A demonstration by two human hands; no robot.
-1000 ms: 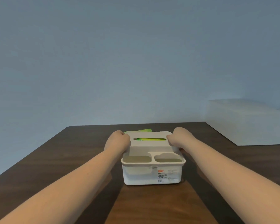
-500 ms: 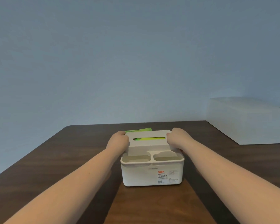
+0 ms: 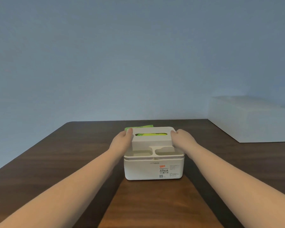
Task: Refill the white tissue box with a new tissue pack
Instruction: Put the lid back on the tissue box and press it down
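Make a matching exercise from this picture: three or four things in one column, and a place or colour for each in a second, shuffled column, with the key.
Things:
1. tissue pack
2. left hand
3. white block
4. label

Descriptions:
A. on the box's front wall
B. green, seen through the lid's slot
C. at the table's far right edge
D. gripping the lid's left end

Pairs: 1-B, 2-D, 3-C, 4-A
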